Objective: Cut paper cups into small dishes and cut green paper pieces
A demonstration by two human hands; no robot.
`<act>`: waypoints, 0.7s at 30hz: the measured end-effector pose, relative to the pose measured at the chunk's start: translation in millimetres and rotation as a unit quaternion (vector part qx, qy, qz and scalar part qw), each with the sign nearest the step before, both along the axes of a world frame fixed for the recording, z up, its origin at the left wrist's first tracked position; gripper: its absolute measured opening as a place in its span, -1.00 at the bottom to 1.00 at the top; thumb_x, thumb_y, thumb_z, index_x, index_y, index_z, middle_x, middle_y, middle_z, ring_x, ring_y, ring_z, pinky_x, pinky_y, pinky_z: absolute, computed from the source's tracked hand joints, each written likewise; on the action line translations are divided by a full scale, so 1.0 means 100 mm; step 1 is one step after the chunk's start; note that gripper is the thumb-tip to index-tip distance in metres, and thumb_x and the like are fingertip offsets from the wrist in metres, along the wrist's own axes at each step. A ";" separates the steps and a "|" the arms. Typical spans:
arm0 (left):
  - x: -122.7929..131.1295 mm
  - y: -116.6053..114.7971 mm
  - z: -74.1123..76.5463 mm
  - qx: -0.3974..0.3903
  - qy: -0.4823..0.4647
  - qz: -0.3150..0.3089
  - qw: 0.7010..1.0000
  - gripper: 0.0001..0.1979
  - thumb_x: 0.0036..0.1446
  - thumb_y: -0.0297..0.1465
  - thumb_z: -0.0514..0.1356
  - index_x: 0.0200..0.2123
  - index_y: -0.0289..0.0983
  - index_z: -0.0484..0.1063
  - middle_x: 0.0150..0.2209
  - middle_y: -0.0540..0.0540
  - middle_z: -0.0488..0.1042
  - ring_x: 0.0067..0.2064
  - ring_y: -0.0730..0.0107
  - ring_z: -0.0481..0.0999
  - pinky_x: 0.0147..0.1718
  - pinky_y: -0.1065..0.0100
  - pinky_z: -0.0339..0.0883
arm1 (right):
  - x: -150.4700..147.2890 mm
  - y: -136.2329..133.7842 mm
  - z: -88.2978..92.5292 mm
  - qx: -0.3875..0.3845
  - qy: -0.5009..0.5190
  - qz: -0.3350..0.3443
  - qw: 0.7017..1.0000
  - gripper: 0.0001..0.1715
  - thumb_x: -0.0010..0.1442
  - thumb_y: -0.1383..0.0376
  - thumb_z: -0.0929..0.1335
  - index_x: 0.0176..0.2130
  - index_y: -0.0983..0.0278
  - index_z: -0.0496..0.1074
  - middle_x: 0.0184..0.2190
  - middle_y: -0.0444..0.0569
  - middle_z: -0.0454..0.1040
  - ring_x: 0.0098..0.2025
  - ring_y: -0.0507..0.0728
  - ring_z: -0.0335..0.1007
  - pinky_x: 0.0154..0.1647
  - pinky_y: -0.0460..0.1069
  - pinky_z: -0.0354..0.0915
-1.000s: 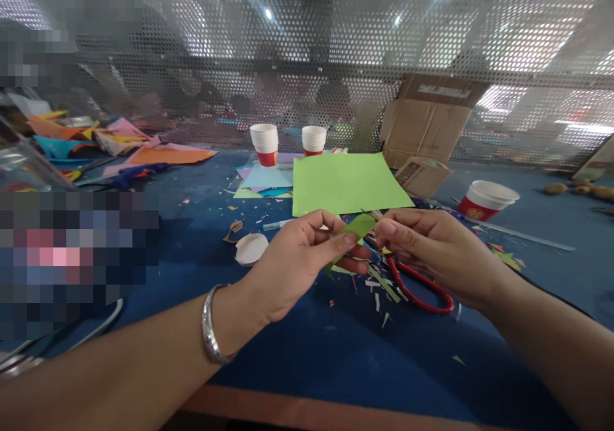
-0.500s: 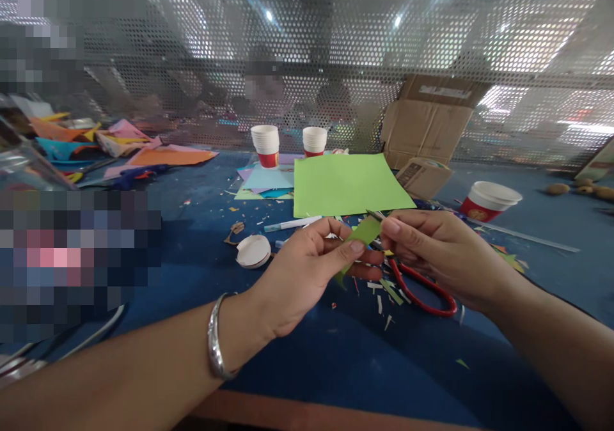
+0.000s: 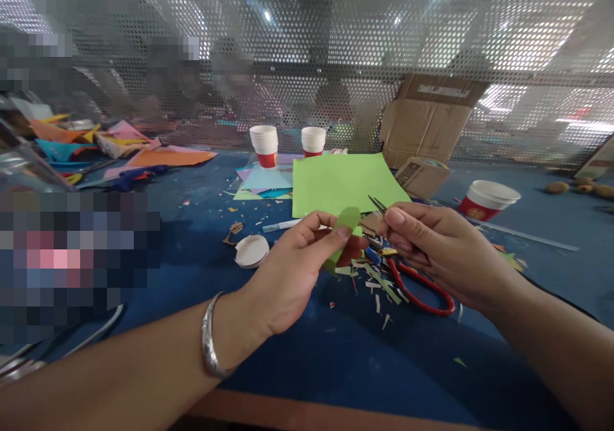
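Observation:
A narrow green paper strip (image 3: 346, 225) with a rounded upper end is pinched between the thumb and fingers of my left hand (image 3: 307, 252). My right hand (image 3: 426, 242) is closed on dark, fine-pointed tweezers (image 3: 377, 203); most of their length is hidden in the fingers. Their tips point up and left, apart from the strip. Red-handled scissors (image 3: 426, 297) lie below my right hand, blades mostly out of sight. Green and white paper scraps (image 3: 378, 287) are scattered beneath both hands. Behind them lies a large green sheet (image 3: 343, 181).
Two stacks of paper cups (image 3: 264, 144) stand at the back, another cup (image 3: 488, 197) at the right. A cardboard box (image 3: 425, 127) leans against the perforated metal screen (image 3: 307, 54). Coloured papers (image 3: 167, 156) lie at the left. A round white piece (image 3: 252, 250) sits beside my left hand.
My left hand has moved slightly left with the green strip, which now stands more upright. The tweezers' tips have come away from the strip and sit a little higher.

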State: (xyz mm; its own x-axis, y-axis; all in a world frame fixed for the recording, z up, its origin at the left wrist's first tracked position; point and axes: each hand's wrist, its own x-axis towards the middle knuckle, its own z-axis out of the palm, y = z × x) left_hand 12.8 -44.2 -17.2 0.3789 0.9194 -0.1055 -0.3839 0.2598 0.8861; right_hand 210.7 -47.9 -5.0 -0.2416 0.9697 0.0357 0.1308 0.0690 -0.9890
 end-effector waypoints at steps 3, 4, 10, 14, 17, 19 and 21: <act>0.02 0.00 0.03 -0.031 -0.035 0.026 0.999 -0.93 0.28 -0.44 0.22 -0.19 -0.26 0.37 -0.28 -0.08 0.60 -0.25 0.43 0.58 -0.16 0.37 0.40 | -0.02 -0.01 0.00 0.027 -0.028 0.009 0.999 -0.52 0.23 -0.10 0.39 -0.36 0.26 0.39 -0.58 -0.23 0.14 -0.57 -0.05 -0.06 -0.60 -0.10 -0.11; 0.02 0.00 0.05 -0.036 -0.050 0.038 0.997 -0.96 0.29 -0.46 0.19 -0.19 -0.26 0.36 -0.29 -0.08 0.59 -0.26 0.44 0.58 -0.17 0.37 0.41 | -0.03 -0.01 0.00 0.037 -0.039 0.017 0.998 -0.54 0.20 -0.08 0.42 -0.35 0.26 0.40 -0.55 -0.20 0.21 -0.54 -0.03 0.02 -0.57 -0.10 -0.03; 0.05 0.03 0.10 -0.057 -0.109 0.084 0.989 -0.91 0.32 -0.49 0.13 -0.29 -0.25 0.31 -0.37 -0.01 0.50 -0.33 0.47 0.55 -0.22 0.37 0.46 | -0.15 -0.03 -0.08 0.085 -0.146 0.044 0.985 -0.63 0.12 0.03 0.50 -0.25 0.25 0.49 -0.41 -0.14 0.34 -0.40 0.04 0.17 -0.38 -0.04 0.13; 0.05 0.04 0.10 -0.063 -0.122 0.115 0.984 -0.89 0.34 -0.50 0.10 -0.30 -0.26 0.31 -0.37 -0.01 0.48 -0.32 0.47 0.54 -0.21 0.37 0.45 | -0.19 -0.02 -0.11 0.108 -0.165 0.052 0.979 -0.73 0.18 0.11 0.47 -0.33 0.26 0.49 -0.46 -0.18 0.26 -0.40 0.04 0.14 -0.33 -0.03 0.11; 0.02 0.06 0.07 -0.064 -0.125 0.097 0.985 -0.90 0.32 -0.47 0.14 -0.31 -0.27 0.33 -0.37 0.00 0.46 -0.29 0.46 0.52 -0.21 0.38 0.42 | -0.18 -0.01 -0.12 0.115 -0.163 0.046 0.979 -0.74 0.20 0.13 0.46 -0.37 0.25 0.47 -0.46 -0.17 0.27 -0.39 0.04 0.15 -0.33 -0.03 0.11; -0.01 0.08 0.05 -0.075 -0.106 0.061 0.990 -0.90 0.31 -0.42 0.18 -0.30 -0.28 0.37 -0.36 0.00 0.45 -0.28 0.45 0.50 -0.23 0.37 0.41 | -0.16 -0.01 -0.11 0.117 -0.172 0.040 0.977 -0.73 0.21 0.11 0.45 -0.36 0.24 0.46 -0.46 -0.17 0.28 -0.40 0.04 0.15 -0.36 -0.03 0.10; -0.03 0.08 0.05 -0.093 -0.067 0.026 0.993 -0.90 0.29 -0.37 0.20 -0.29 -0.28 0.40 -0.32 -0.03 0.46 -0.26 0.42 0.49 -0.23 0.33 0.43 | -0.14 -0.01 -0.10 0.127 -0.183 0.035 0.974 -0.72 0.23 0.10 0.43 -0.37 0.24 0.45 -0.46 -0.16 0.29 -0.40 0.04 0.15 -0.37 -0.03 0.10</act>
